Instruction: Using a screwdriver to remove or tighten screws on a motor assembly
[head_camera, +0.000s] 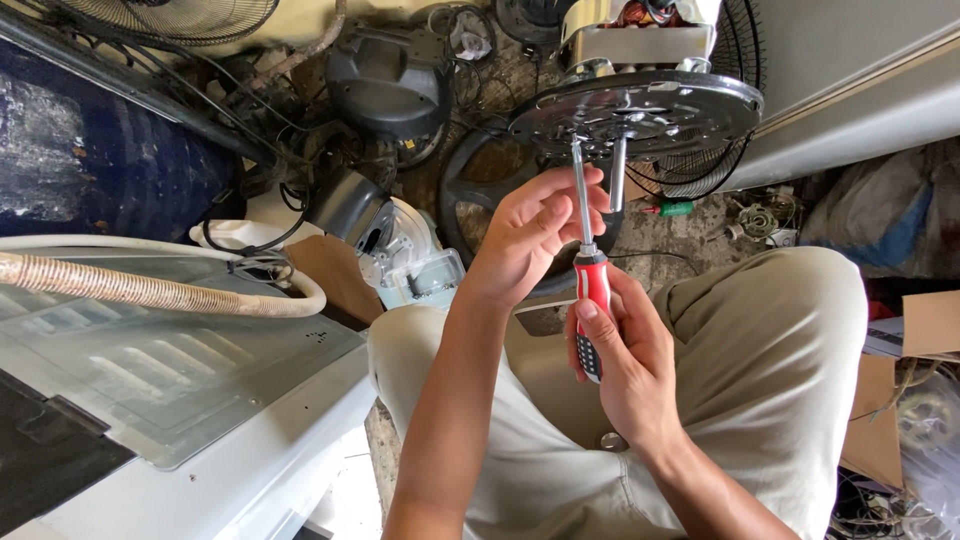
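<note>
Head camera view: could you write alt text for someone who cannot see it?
A person's right hand grips a red-handled screwdriver, its tip against a round metal plate, while the left hand steadies the shaft. Fan parts and cables lie around their knees.

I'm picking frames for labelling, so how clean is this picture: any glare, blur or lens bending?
Head view: sharp on the hands and the screwdriver; bright daylight, with glare spots on the round metal plate and a washed-out white panel lower left; deep shadow over the clutter at top left; wide-lens bending curves the hose and the edges.
</note>
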